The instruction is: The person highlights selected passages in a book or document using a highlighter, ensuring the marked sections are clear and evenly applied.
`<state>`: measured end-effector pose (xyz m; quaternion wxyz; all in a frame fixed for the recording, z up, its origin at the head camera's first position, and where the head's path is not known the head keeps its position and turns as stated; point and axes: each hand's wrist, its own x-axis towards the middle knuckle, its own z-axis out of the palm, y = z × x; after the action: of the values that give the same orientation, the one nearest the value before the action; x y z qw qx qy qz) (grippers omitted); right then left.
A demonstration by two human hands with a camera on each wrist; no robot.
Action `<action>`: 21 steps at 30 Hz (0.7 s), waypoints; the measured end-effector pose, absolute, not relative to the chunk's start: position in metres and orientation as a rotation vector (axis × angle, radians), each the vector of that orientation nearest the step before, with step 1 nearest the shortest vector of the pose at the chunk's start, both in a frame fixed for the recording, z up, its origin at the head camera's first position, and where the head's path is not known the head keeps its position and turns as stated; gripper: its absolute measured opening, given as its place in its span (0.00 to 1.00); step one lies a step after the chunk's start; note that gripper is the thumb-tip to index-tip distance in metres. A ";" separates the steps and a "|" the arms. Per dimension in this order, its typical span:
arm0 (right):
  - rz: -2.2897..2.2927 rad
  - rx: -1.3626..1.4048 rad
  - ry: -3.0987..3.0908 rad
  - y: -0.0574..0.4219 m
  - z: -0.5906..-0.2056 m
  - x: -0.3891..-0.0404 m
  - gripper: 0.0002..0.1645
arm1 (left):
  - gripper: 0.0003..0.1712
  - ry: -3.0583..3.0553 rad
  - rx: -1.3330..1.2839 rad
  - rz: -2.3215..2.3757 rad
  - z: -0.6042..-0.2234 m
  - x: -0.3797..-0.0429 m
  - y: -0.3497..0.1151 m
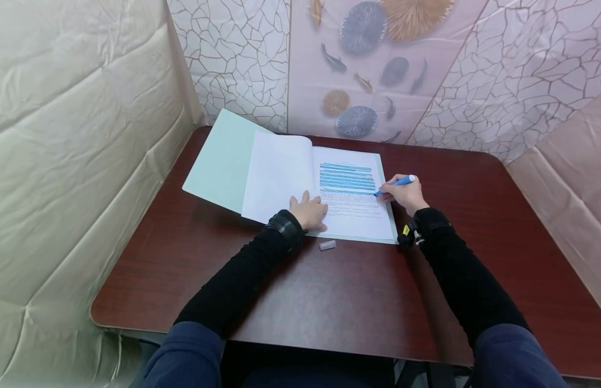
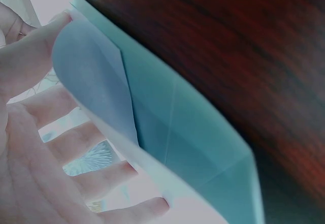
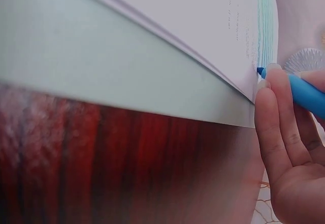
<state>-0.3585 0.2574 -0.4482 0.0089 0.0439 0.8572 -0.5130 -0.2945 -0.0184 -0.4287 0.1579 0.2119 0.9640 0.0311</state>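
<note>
An open folder with a pale green cover (image 1: pixel 218 161) lies on the table, its white pages spread. Blue highlighting covers the upper lines of the printed page (image 1: pixel 351 223); plain text follows below. My right hand (image 1: pixel 404 194) pinches a blue highlighter (image 1: pixel 401 181), its tip at the right end of the lowest blue line. In the right wrist view the highlighter's dark blue tip (image 3: pixel 260 71) meets the paper beside the stripes. With fingers spread, my left hand (image 1: pixel 310 212) rests on the pages near the fold at the bottom. The left wrist view shows its straight fingers against curved paper (image 2: pixel 91 66).
A small whitish cap (image 1: pixel 327 245) lies on the brown table (image 1: pixel 358 302) just below the folder. Patterned cloth (image 1: pixel 358 81) hangs behind the table, and a cream cloth (image 1: pixel 77 161) hangs along the left side. A black band with a small device (image 1: pixel 408 234) is at the right wrist.
</note>
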 end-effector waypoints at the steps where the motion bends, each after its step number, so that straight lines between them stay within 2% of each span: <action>1: -1.601 0.138 2.681 0.257 -0.448 -0.358 0.11 | 0.34 2.758 0.605 0.089 -0.428 -0.294 -0.018; 14: -1.644 0.154 2.653 0.259 -0.449 -0.357 0.10 | 0.33 2.756 0.606 0.111 -0.427 -0.293 -0.018; 21: -2.191 0.225 2.117 0.254 -0.436 -0.353 0.10 | 0.32 2.754 0.620 0.119 -0.425 -0.294 -0.019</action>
<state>-0.3529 0.2541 -0.4362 0.0435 0.0735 0.6923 -0.7165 -0.2937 -0.0190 -0.4248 0.1572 0.2168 0.9626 0.0416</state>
